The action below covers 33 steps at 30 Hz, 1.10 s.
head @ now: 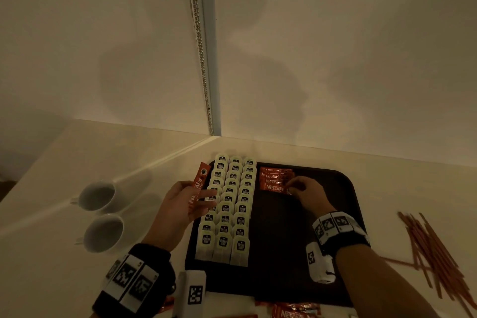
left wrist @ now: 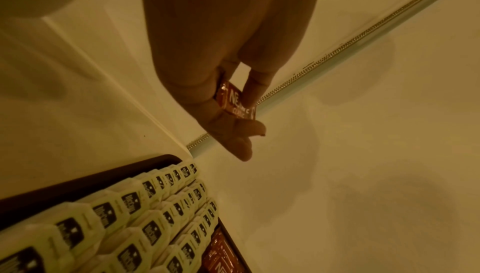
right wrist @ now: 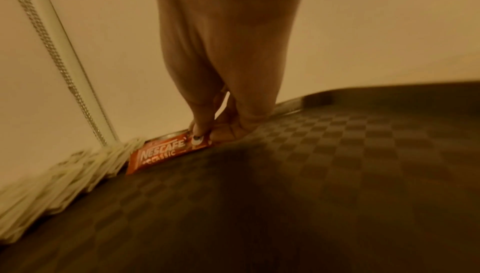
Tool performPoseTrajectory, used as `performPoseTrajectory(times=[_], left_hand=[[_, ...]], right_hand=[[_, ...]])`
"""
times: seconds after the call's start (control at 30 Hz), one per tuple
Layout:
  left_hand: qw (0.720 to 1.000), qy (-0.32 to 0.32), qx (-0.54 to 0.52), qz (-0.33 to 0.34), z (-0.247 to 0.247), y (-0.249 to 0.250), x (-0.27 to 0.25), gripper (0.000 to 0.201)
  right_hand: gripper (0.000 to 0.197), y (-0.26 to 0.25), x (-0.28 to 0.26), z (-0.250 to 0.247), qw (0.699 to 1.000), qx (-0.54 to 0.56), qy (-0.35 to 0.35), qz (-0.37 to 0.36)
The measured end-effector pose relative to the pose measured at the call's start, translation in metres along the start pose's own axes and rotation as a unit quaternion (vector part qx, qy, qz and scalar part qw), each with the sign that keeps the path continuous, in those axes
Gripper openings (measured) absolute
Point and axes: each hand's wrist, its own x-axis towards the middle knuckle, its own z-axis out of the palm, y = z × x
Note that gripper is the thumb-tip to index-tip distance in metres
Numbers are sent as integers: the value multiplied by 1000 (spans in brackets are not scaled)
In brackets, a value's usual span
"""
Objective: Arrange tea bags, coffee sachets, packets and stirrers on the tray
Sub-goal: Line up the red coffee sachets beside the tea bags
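Note:
A dark tray (head: 296,253) lies on the white counter. Three columns of tea bags (head: 227,209) fill its left part. To their right, at the far edge, lies a short stack of red coffee sachets (head: 275,179). My right hand (head: 290,188) pinches the right end of the nearest sachet (right wrist: 161,152), which lies flat on the tray (right wrist: 311,174) beside the tea bags (right wrist: 64,177). My left hand (head: 198,193) holds another red sachet (head: 198,186) upright above the left tea bag column; in the left wrist view the sachet (left wrist: 235,101) sits between thumb and fingers.
Two white cups (head: 96,195) (head: 103,233) stand on the counter left of the tray. A loose bundle of brown stirrers (head: 433,248) lies to the right. More red sachets (head: 296,311) lie at the near edge. The wall rises right behind the tray.

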Motion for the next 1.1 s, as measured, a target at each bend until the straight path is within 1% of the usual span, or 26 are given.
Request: performPoseTrajectory(times=[0.07, 0.13, 0.2, 0.33, 0.5, 0.6, 0.73, 0.8, 0.87, 0.9, 0.93, 1.0, 1.03, 1.07, 1.1], left_hand=[[1000, -1, -2, -1, 1, -1, 1, 9], [1000, -3, 2, -2, 1, -1, 2, 9], [1000, -5, 8, -3, 0, -1, 2, 8], [1000, 3, 13, -9, -1, -2, 4, 8], [1000, 15, 24, -3, -4, -8, 7, 6], [999, 10, 48, 21, -5, -13, 9, 5], [993, -1, 93, 70, -5, -13, 8, 14], [989, 0, 112, 94, -2, -10, 7, 16], [984, -2, 136, 118, 2, -5, 7, 16], [980, -6, 152, 130, 4, -2, 6, 17], [975, -12, 169, 142, 6, 1, 6, 17], [964, -24, 205, 167, 10, 7, 5, 16], [957, -30, 225, 182, 13, 11, 4, 16], [947, -35, 248, 199, 16, 14, 3, 16], [936, -38, 273, 219, 19, 16, 1, 16]], right_hand=[[16, 1, 4, 6, 1000, 14, 3, 17], [17, 3, 7, 10, 999, 18, 26, 26], [18, 2, 9, 13, 998, 22, 55, 27], [16, -2, 11, 16, 995, 31, 91, 25], [16, 2, 12, 18, 994, 32, 102, 23], [16, 5, 14, 20, 993, 28, 113, 17], [18, 8, 14, 20, 992, 24, 124, 14], [18, 5, 11, 17, 989, 35, 143, -5], [16, -13, 0, 12, 986, 74, 148, -37], [14, -27, -10, 9, 985, 100, 127, -63], [12, -43, -23, 7, 983, 128, 86, -97], [14, -75, -51, 5, 968, 189, -46, -159], [17, -88, -64, 6, 955, 214, -110, -175], [20, -96, -73, 8, 944, 229, -153, -184], [22, -101, -79, 12, 937, 235, -173, -192]])
